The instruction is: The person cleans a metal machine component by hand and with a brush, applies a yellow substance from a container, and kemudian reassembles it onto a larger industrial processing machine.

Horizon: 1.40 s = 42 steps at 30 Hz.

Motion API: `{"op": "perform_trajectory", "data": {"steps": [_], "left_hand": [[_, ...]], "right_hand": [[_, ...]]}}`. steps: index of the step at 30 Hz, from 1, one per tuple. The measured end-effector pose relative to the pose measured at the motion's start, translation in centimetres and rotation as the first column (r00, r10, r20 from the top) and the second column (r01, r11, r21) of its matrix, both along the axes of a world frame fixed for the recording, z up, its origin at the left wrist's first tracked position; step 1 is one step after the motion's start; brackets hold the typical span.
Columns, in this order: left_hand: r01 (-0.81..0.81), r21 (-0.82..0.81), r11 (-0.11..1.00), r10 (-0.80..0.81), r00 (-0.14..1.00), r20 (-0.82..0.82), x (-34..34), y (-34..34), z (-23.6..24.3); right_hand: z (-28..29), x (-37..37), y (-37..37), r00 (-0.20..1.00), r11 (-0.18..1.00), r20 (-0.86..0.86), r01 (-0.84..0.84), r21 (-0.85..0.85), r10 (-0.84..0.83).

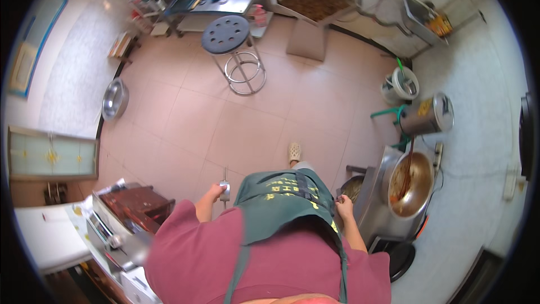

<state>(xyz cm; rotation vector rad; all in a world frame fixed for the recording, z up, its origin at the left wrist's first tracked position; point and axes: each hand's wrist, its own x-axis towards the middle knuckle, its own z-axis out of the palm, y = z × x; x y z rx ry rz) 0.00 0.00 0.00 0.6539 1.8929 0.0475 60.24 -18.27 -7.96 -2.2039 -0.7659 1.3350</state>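
My left hand (215, 192), held out at my left side, is closed around a small whitish-silver object (225, 191) with a thin rod sticking up from it; its kind is unclear. On the other side, my right hand (345, 208) hangs beside the edge of my dark green apron (281, 191). Its fingers are curled, and something small and dark shows at them, too small to name. Just right of that hand is a metal worktop (371, 202), with a dark pan (352, 187) beside it.
A large steel bowl (413, 183) with a reddish handle sits on the worktop. Ahead stands a round stool (226, 35) on tiled floor. A dark red wooden piece (135, 205) is at left. A metal hopper (315, 3) holding brown material and a white bucket (404, 84) stand farther off.
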Motion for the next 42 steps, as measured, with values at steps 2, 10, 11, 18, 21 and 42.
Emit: {"op": "perform_trajectory", "data": {"steps": [2,10,11,18,21,42], "left_hand": [[-0.165,0.112,0.98,0.156,0.984,0.09,5.7,6.6,-6.6],[-0.397,-0.059,0.916,0.399,0.916,0.035,18.1,3.0,-8.3],[-0.429,-0.057,0.901,0.432,0.902,0.031,18.6,2.5,-7.8],[-0.61,-0.121,0.783,0.619,0.782,0.068,19.4,5.7,-13.6],[-0.691,-0.109,0.715,0.699,0.71,0.087,16.6,8.8,-15.2],[-0.85,0.148,0.505,0.787,0.524,0.324,-21.3,49.0,-11.3]], "right_hand": [[-8.6,7.2,14.8,0.957,0.973,0.234,-0.204,0.111,0.174],[-12.3,20.7,41.1,0.846,0.886,0.261,-0.446,-0.128,0.464],[-12.7,21.0,45.2,0.86,0.886,0.214,-0.45,-0.114,0.464],[-9.0,13.3,65.3,0.796,0.799,0.091,-0.602,0.005,0.599],[-6.6,6.1,70.7,0.764,0.764,0.0,-0.645,0.028,0.645],[9.6,-37.6,110.8,0.761,0.795,-0.273,-0.484,0.366,0.589]]}}
